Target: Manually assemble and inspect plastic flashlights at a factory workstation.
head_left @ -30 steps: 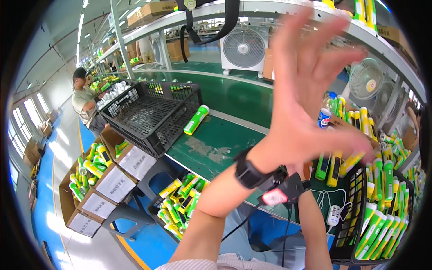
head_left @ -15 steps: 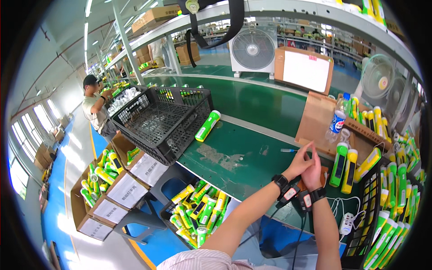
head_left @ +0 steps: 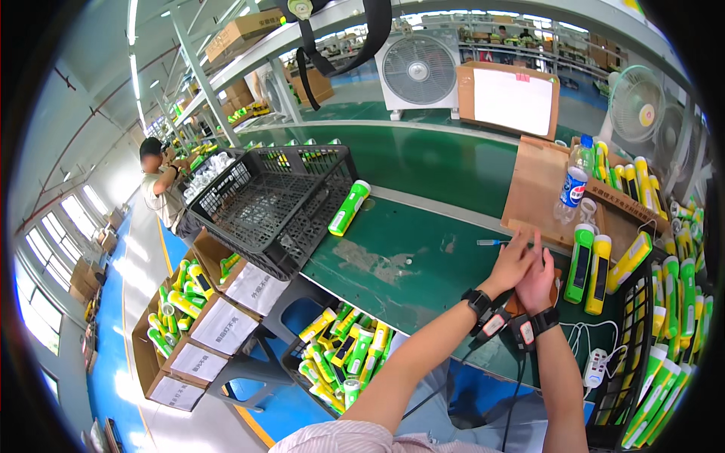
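My left hand and my right hand meet over the right part of the green workbench, overlapping, fingers stretched out and pointing away from me. Nothing shows between them. Each wrist wears a black strap with a cabled module. Just beyond the left fingers lies a small blue-tipped tool. To the right of my hands are a green flashlight and two yellow ones, the nearer being this yellow flashlight. Another green flashlight rests beside the black crate. Under my right hand a brown object is partly hidden.
A black plastic crate stands at the bench's left. Cartons of flashlights and a filled basket sit lower left. A bottle, a white power strip and piled flashlights are at right. A person works far left.
My hands have gone from fingertips meeting in a peak to lying flatter and overlapping. The whole view has shifted slightly.
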### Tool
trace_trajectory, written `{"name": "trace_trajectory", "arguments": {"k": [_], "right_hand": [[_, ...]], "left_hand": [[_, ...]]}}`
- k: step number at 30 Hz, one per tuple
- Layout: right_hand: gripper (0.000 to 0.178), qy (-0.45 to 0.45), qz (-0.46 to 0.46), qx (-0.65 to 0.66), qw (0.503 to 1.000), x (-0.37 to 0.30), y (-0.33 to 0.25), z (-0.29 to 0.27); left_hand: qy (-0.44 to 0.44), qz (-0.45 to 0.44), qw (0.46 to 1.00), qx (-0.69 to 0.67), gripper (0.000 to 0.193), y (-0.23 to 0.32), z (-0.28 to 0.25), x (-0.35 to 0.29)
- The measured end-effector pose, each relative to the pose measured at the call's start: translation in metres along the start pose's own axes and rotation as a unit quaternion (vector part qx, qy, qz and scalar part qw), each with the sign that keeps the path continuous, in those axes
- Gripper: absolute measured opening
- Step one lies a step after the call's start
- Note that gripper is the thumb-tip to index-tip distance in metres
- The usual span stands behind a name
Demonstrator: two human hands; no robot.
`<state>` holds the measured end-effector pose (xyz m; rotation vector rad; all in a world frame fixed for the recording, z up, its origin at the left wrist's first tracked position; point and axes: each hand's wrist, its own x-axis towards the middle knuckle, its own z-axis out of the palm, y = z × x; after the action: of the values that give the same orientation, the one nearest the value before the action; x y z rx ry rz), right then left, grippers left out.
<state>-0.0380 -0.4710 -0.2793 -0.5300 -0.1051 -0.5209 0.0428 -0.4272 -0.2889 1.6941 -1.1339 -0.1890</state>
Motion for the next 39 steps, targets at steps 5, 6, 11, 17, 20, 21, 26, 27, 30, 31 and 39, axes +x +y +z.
{"name": "trace_trajectory", "arguments": {"k": [5,6,11,17,20,21,26,27,30,31,39], "right_hand": [[0.059,0.026,-0.012,-0.132,0.991,0.0,-0.005,-0.005],[0.056,0.015,0.0,-0.127,0.992,0.002,0.0,0.0],[0.048,0.0,0.013,-0.125,0.992,0.006,-0.005,0.001],[0.044,-0.003,0.031,-0.119,0.992,0.005,-0.002,-0.002],[0.044,-0.012,0.03,-0.127,0.991,0.005,0.0,0.002],[0.044,-0.011,0.033,-0.134,0.99,0.004,-0.001,0.003],[0.044,-0.031,0.029,-0.213,0.976,0.0,-0.009,-0.001],[0.044,-0.025,0.024,-0.217,0.976,-0.001,-0.006,0.0],[0.046,-0.051,0.032,-0.23,0.971,0.002,0.002,0.001],[0.048,-0.054,0.03,-0.227,0.972,0.002,0.007,0.003],[0.063,-0.034,-0.016,-0.193,0.98,0.001,0.004,0.001]], "left_hand": [[0.102,-0.037,0.994,-0.021,0.026,-0.013,-0.131,0.031],[0.184,-0.009,0.983,0.008,0.027,-0.046,-0.173,0.029],[0.236,-0.148,0.792,0.544,0.045,-0.114,-0.296,-0.034],[0.183,-0.331,0.729,0.57,0.05,-0.125,-0.317,-0.048],[0.189,-0.334,0.802,0.457,0.05,-0.121,-0.311,-0.031],[0.214,-0.323,0.858,0.336,0.049,-0.118,-0.303,-0.023],[0.117,-0.129,0.93,-0.322,0.041,-0.002,-0.177,0.007],[0.094,-0.103,0.908,-0.394,0.04,0.012,-0.157,0.008],[0.071,-0.068,0.915,-0.391,0.038,0.034,-0.101,0.009],[0.074,-0.015,0.939,-0.334,0.038,0.025,-0.088,0.009],[0.013,0.062,0.985,-0.159,0.056,0.011,-0.04,-0.008]]}}
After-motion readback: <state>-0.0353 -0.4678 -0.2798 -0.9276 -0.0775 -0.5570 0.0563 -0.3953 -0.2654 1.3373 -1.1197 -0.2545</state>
